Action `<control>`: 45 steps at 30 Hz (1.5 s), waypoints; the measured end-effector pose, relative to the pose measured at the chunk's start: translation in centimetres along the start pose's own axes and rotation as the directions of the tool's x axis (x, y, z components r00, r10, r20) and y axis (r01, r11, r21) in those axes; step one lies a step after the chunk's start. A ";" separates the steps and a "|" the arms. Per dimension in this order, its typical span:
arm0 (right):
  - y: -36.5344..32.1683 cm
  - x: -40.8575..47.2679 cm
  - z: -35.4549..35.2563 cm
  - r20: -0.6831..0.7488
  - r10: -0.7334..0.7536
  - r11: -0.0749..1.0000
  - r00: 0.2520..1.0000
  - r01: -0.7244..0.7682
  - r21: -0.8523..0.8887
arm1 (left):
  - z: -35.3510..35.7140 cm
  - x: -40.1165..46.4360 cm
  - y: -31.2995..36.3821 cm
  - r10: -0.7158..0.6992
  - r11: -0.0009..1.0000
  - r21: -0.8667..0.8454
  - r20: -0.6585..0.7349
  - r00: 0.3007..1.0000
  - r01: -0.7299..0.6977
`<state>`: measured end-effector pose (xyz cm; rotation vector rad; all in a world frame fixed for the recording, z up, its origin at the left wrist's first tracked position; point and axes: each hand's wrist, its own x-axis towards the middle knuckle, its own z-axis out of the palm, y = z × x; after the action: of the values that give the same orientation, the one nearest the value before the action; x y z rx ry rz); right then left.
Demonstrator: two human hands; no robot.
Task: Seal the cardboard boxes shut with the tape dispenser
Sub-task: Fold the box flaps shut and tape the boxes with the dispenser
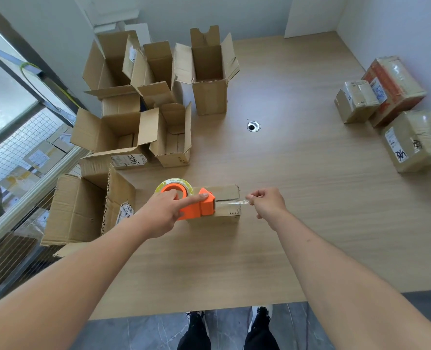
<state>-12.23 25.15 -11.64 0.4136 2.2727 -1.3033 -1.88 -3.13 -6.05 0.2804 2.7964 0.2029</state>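
Nearest, black shoes [260,322] on grey floor, below the pale wooden bench [297,223]. Above, left hand [164,210] gripping the orange plastic tape dispenser [199,205], fingers curled round it, forefinger laid along the top, set on the small closed cardboard box [224,198]. Right hand [267,200] just past the box's end, fingers pinching the clear tape strip [232,202] drawn taut over the seam. Step in hand, seemingly: laying tape; next, pressing the end down and cutting. Farther left, open cardboard boxes [138,109], flaps up, contents hidden. Far right, taped parcels [391,102].
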 end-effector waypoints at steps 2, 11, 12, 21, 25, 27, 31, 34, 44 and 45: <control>0.3 0.3 0.6 -0.044 0.012 1.000 0.999 -0.012 0.003 | 0.2 0.0 -0.1 0.000 1.000 -0.008 -0.002 1.000 0.000; 1.1 0.3 2.6 -0.037 0.085 0.993 0.996 -0.081 0.087 | 0.5 0.1 0.0 -0.001 1.000 -0.031 -0.009 1.000 0.001; 1.1 0.3 3.0 -0.038 0.102 0.989 0.994 -0.097 0.109 | 0.5 0.1 0.0 -0.004 0.999 -0.034 -0.009 1.000 0.003; 0.6 0.0 4.3 -0.144 0.224 0.948 0.964 -0.182 0.260 | 0.8 0.2 -0.2 0.023 0.999 -0.036 -0.027 0.999 -0.024; 0.8 0.0 4.5 -0.210 0.213 0.956 0.954 -0.159 0.248 | 0.8 0.1 -0.2 0.030 0.999 -0.035 -0.017 0.999 -0.031; 0.3 -0.6 5.1 -0.277 0.116 0.984 0.954 -0.073 0.161 | 0.8 0.1 -0.3 0.017 0.999 -0.039 -0.004 1.000 -0.017; -1.2 -2.4 5.7 -0.330 -0.005 0.994 0.944 0.039 0.098 | 0.8 0.2 -0.2 0.018 0.998 -0.053 0.008 1.000 -0.018; -1.0 -3.5 6.2 -0.319 -0.022 0.997 0.947 0.047 0.068 | 0.8 0.1 -0.2 0.025 0.998 -0.058 -0.001 1.000 -0.025; -0.9 -5.4 8.3 -0.343 0.034 0.999 0.939 -0.018 0.049 | 0.6 0.3 -0.4 0.046 0.992 -0.119 0.000 0.999 -0.046; -0.7 -5.6 8.5 -0.340 0.037 0.998 0.940 -0.018 0.060 | 0.5 0.4 -0.4 0.053 0.991 -0.125 0.006 0.999 -0.052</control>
<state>-5.66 17.32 -11.70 0.7397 2.5021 -1.3712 -2.13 -3.43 -6.69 0.3236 2.7544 0.3866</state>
